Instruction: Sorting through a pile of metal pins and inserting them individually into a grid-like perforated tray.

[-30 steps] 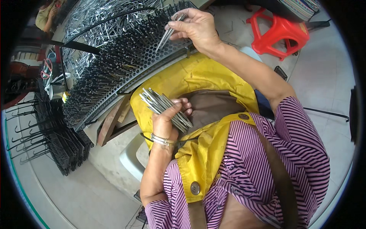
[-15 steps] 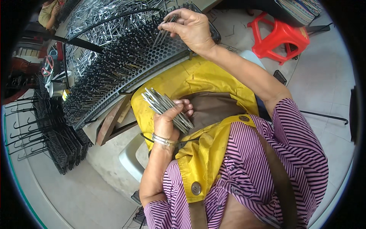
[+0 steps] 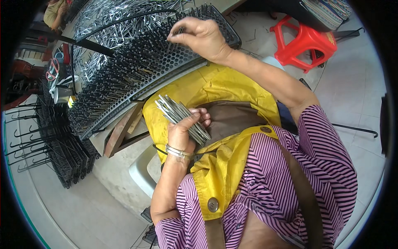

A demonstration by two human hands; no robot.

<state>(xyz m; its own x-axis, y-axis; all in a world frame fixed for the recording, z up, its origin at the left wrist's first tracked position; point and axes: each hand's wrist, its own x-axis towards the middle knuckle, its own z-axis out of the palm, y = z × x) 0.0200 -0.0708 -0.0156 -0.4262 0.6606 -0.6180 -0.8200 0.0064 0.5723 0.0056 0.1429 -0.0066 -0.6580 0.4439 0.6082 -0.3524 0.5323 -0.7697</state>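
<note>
My left hand (image 3: 181, 129) is closed around a bundle of thin grey metal rods (image 3: 170, 110), held slanting over my lap. Above the right part of a black perforated rack (image 3: 176, 62), my right hand (image 3: 202, 39) is bent in a pinch. Dark ends of thin metal rods (image 3: 178, 30) show between its thumb and fingers; their lower parts are hard to make out against the rack. Many dark rods (image 3: 120, 68) stand upright in the rack's holes, while some holes along its near right side are bare.
Loose silvery rods (image 3: 103, 31) lie heaped behind the rack. Left of the table hang black racks with hooks (image 3: 62, 149). A red stool (image 3: 304, 43) stands at the right. Scissors (image 3: 52, 69) and a metal cup (image 3: 62, 95) are at far left. Another person (image 3: 55, 15) is at upper left.
My right hand has come slightly down and nearer the rack; the rods that stuck out below its fingers no longer show clearly. My left hand and its bundle have hardly moved.
</note>
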